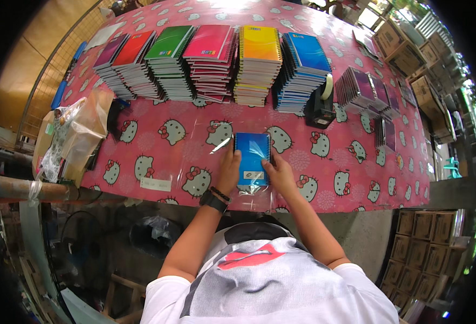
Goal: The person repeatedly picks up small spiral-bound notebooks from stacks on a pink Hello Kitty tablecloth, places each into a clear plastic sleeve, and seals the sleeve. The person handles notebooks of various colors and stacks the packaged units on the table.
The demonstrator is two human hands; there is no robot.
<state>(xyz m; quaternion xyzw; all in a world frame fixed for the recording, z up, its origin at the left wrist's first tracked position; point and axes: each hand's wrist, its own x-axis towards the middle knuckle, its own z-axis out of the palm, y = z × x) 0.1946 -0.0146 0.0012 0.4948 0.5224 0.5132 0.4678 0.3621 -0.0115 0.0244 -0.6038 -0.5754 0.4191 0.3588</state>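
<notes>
From where I stand, the blue notebook [253,154] lies near the middle of the frame, face up on the pink tablecloth [324,167], long sides running up and down. The left hand [228,170] has its thumb along the left edge; the right hand [280,175] rests its thumb on the cover near the right edge. So the notebook sits between two narrow grips, though the other fingers are mostly out of sight and I can't tell how firmly they press.

I'd guess it's light, with a bendy cover and enough pages to keep it fairly stiff. Nothing fragile, but the glossy face would likely slide, so both long edges seem the best hold. Clear plastic [253,190] glints past its bottom edge; I can't make out whether it wraps the notebook or only lies beneath. That film looks slippery and apt to crease or cling.

Across the top of the frame stands a row of notebook stacks [210,43] in six colours, hemming in the far side. A black tape dispenser [321,110] sits just beside the blue stack, with small purple notebooks [356,89] at upper right. A paper strip [155,183] lies at lower left, and crumpled plastic bags [84,127] crowd the table's left end. Directly around the hands, only the loose film looks like a nuisance.
</notes>
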